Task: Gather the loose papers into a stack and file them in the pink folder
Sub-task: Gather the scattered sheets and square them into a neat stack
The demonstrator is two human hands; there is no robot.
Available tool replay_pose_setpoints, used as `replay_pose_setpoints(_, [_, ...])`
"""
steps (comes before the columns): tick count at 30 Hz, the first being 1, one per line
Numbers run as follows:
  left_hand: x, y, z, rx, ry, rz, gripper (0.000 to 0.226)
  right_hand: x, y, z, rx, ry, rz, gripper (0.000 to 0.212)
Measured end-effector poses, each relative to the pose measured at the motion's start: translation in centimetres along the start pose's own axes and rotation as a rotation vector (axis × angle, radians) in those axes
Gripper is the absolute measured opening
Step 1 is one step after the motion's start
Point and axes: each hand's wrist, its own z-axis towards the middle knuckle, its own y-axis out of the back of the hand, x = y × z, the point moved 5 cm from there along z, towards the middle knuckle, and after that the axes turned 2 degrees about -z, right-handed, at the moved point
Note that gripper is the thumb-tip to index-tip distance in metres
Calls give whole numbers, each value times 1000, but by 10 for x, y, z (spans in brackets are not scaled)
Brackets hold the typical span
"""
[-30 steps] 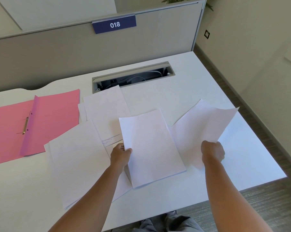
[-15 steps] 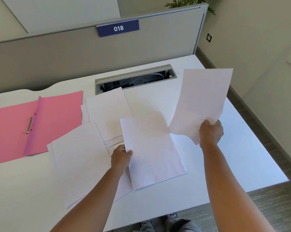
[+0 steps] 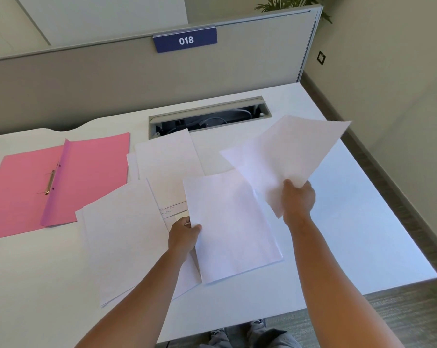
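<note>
My left hand (image 3: 184, 234) pinches the left edge of a white sheet (image 3: 232, 227) at the desk's middle. My right hand (image 3: 299, 197) grips the lower corner of another white sheet (image 3: 287, 156), held tilted in the air over the first one. Several more loose papers lie spread on the desk: a large one (image 3: 122, 237) at the front left and others (image 3: 167, 156) further back, partly overlapping. The pink folder (image 3: 24, 187) lies open at the far left, its metal fastener (image 3: 50, 182) showing beside the fold.
The white desk (image 3: 350, 234) ends at the right and at the front, with floor beyond. An open cable tray slot (image 3: 209, 116) sits at the back. A grey partition (image 3: 112, 79) with a blue "018" sign stands behind the desk.
My right hand has lifted its sheet off the desk and carried it leftward, now tilted over the sheet in my left hand. My left hand has stayed in place.
</note>
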Motion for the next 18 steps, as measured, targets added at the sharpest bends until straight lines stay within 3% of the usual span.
replay_pose_setpoints(4, [5, 3, 2, 18, 11, 5, 14, -19, -17, -5, 288, 1, -160, 15])
replay_pose_setpoints(8, [5, 5, 3, 23, 12, -39, 15, -39, -24, -8, 523, -30, -364, 24])
replay_pose_setpoints(18, [14, 4, 9, 18, 25, -111, 27, -59, -31, -14, 665, 21, -626, 26])
